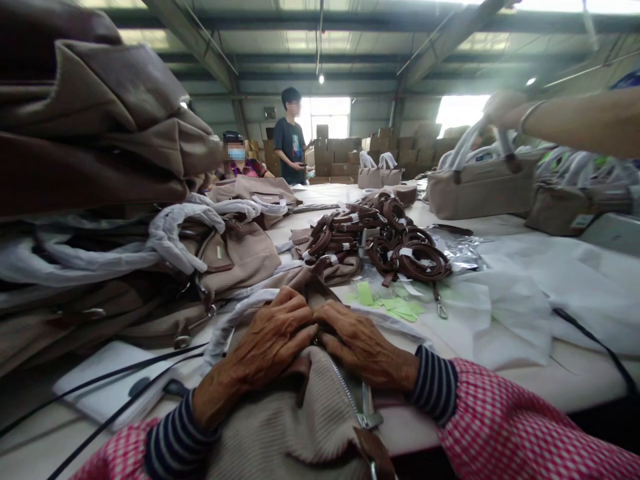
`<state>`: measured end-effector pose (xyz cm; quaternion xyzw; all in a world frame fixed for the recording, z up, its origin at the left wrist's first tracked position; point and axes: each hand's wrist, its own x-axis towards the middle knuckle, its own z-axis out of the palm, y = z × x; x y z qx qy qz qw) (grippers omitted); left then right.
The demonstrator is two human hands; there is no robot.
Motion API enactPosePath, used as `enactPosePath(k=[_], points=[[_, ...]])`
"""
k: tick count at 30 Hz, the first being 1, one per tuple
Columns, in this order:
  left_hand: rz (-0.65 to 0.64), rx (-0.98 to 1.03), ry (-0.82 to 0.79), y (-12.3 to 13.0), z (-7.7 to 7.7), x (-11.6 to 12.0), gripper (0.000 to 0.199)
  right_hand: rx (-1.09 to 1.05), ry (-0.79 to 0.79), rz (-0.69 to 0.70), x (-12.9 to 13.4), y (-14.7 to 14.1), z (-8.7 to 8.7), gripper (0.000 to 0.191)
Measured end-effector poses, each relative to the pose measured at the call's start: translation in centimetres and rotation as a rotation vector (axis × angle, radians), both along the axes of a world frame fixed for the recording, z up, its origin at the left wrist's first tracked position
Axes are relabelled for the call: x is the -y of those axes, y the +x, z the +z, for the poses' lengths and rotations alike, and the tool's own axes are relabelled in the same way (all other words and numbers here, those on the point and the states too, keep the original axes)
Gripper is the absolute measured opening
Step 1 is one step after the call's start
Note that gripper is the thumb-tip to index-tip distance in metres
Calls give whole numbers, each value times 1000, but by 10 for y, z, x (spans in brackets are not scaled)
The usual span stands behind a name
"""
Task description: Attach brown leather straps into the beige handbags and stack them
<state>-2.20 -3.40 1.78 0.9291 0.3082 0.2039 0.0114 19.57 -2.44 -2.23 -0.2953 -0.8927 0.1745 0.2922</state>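
Note:
A beige ribbed bag (pixel 285 433) lies in front of me, with a silver zipper (pixel 343 383) along its top and a brown leather tab at its near end. My left hand (pixel 263 340) is closed on the bag's far end, fingers bent. Right beside it, my right hand (pixel 357 343) pinches the same end, and the fingertips of both hands nearly meet near a small metal piece. White-wrapped handles (pixel 225 327) stick out on the bag's left side, partly behind my left hand.
Beige bags (pixel 240 257) are piled high at left. Coiled brown straps (pixel 423 257) and green slips (pixel 395 303) lie ahead. White sheets (pixel 525 287) cover the right. A person's hand (pixel 507 110) holds another bag (pixel 480 187). Two people are beyond the table.

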Motion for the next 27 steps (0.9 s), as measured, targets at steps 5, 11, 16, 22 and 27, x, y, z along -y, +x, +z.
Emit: enactPosePath(k=[5, 11, 16, 22, 27], points=[[12, 48, 93, -1, -5, 1, 39, 126, 73, 17, 0, -2, -2, 24], [57, 93, 15, -6, -9, 1, 40, 135, 115, -364, -12, 40, 29, 17], [88, 134, -39, -7, -11, 1, 40, 384, -42, -715, -41, 73, 43, 26], [89, 191, -37, -7, -11, 3, 38, 186, -103, -662, -53, 66, 22, 23], [95, 247, -90, -7, -8, 6, 36, -186, -296, -479, -56, 67, 7, 22]])
